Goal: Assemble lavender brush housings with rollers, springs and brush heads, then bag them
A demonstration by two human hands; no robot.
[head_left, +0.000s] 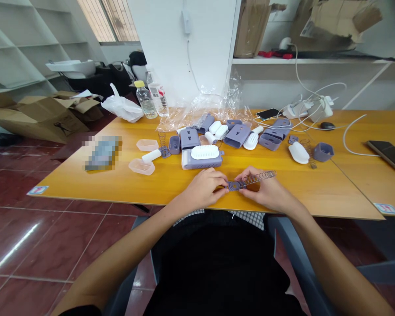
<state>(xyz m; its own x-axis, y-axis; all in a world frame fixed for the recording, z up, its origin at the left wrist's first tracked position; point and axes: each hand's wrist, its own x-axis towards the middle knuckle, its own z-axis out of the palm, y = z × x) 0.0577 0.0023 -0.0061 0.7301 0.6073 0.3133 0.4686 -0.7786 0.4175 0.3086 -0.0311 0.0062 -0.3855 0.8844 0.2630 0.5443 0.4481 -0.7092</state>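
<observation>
Grey cap (233, 185) pinched by left hand (204, 188) | spring (260, 177) gripped by right hand (269, 186) | both held near bench (85, 186) edge

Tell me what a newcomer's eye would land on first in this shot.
The left hand and right hand stand out at the near edge of the yellow wooden table, holding a coil spring with a lilac plastic cap at its end. Just beyond them sits a lilac plastic box with a white ribbed top, among loose lilac and white plastic parts.
</observation>
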